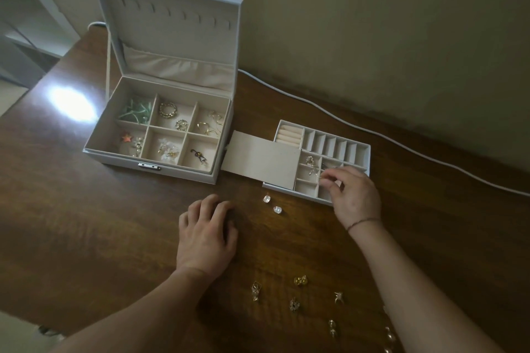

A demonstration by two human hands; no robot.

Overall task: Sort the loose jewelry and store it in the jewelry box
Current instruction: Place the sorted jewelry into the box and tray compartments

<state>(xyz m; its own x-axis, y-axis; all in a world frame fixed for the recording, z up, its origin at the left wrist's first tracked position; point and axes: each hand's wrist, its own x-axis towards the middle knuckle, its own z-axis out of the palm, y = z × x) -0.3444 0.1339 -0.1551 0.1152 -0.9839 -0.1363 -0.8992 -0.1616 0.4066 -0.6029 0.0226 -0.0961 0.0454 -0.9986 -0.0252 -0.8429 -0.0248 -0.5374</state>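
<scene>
One box [160, 135], one tray [335, 149], two clear studs [272, 205] and six gold pieces [300, 280] are seen on a wood table [86, 223]. An earring [322, 178] is pinched by the right hand [355, 198]; the left hand [206, 235] is laid flat, relaxed.

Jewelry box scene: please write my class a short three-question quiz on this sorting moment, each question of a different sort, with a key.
1. True or false: the lid of the jewelry box is closed.
2. Which hand is working at the removable tray? A) left hand B) right hand C) neither
3. Fill in: the two clear pieces lie on the table between the left hand and the ____.

Key
1. False: the lid stands open, showing six compartments.
2. B: the right hand pinches a small piece over the tray; the left hand rests on the table.
3. Tray.
</scene>
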